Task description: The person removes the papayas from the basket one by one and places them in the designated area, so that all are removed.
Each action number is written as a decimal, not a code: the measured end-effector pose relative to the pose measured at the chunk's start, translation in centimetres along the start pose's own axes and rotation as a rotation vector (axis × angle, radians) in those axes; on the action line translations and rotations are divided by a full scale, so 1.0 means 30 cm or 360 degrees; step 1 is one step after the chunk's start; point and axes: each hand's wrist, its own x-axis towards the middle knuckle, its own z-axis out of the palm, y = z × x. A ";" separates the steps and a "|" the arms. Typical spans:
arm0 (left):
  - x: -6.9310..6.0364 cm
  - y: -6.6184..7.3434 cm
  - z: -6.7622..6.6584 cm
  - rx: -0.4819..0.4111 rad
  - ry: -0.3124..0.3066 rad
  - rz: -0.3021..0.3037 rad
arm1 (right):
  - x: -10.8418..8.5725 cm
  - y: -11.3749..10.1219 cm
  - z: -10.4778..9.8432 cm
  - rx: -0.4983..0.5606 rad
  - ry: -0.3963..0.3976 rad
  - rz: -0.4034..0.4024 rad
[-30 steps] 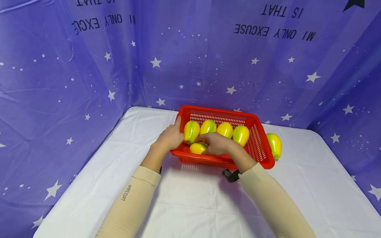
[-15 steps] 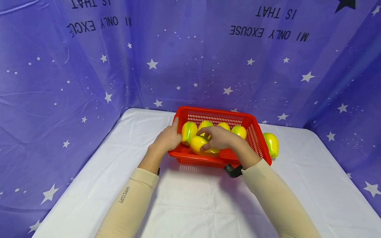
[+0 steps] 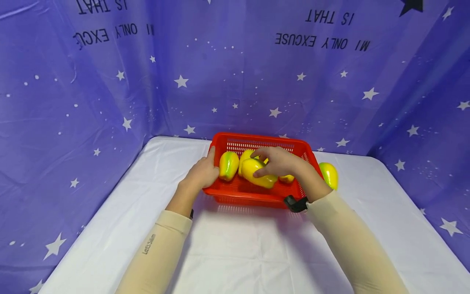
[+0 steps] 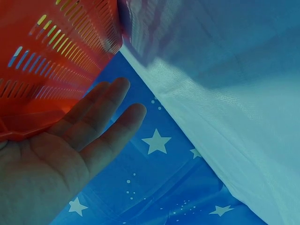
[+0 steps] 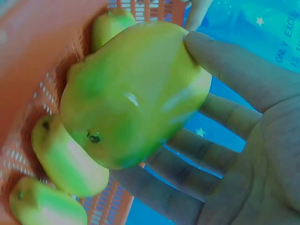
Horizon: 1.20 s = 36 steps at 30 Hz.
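Observation:
My right hand (image 3: 282,161) grips a yellow-green mango (image 3: 253,171) between thumb and fingers, over the red basket (image 3: 249,197). In the right wrist view the thumb lies on one side of this mango (image 5: 136,98) and the fingers on the other. At the basket's left end, my left hand (image 3: 202,173) holds the rim, thumb over the inside. The left wrist view shows its fingers (image 4: 101,122) stretched out beneath the rim, outside the slotted wall (image 4: 51,61); the thumb is hidden there. Several more mangoes lie in the basket, one at its left end (image 3: 229,166), others partly covered by the right hand.
One mango (image 3: 329,175) lies on the white tablecloth (image 3: 235,245) just right of the basket, partly hidden by the right forearm. A purple curtain (image 3: 227,73) with stars and lettering surrounds the table at the back and sides.
The right hand has lifted the front mango up off the basket floor and moved slightly away from me. The left hand has stayed at the rim. The whole head view has shifted slightly.

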 end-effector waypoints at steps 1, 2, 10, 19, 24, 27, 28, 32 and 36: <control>0.000 0.000 0.001 -0.0001 -0.0002 0.0001 | -0.004 0.006 -0.008 -0.0003 0.0005 0.0005; 0.000 -0.001 0.001 0.0000 -0.0004 0.0002 | -0.008 0.013 -0.015 -0.0007 0.0014 0.0010; -0.003 -0.013 -0.007 0.0009 0.0002 0.0008 | -0.030 0.071 -0.078 -0.0022 0.0145 0.0060; -0.007 -0.001 -0.008 -0.0012 -0.0022 0.0020 | -0.070 0.157 -0.136 0.0083 0.0191 0.0212; -0.007 0.004 -0.009 -0.0005 -0.0005 0.0035 | -0.088 0.210 -0.150 0.0121 0.0213 0.0318; -0.004 0.004 -0.010 0.0004 0.0005 0.0042 | -0.092 0.237 -0.155 0.0141 0.0226 0.0364; -0.003 0.004 -0.011 0.0004 0.0003 0.0038 | -0.093 0.243 -0.158 0.0152 0.0231 0.0376; -0.001 0.003 -0.011 -0.0008 -0.0009 0.0014 | -0.097 0.260 -0.169 0.0174 0.0253 0.0406; -0.004 -0.004 -0.004 -0.0018 -0.0014 -0.0002 | -0.107 0.276 -0.184 0.0210 0.0276 0.0464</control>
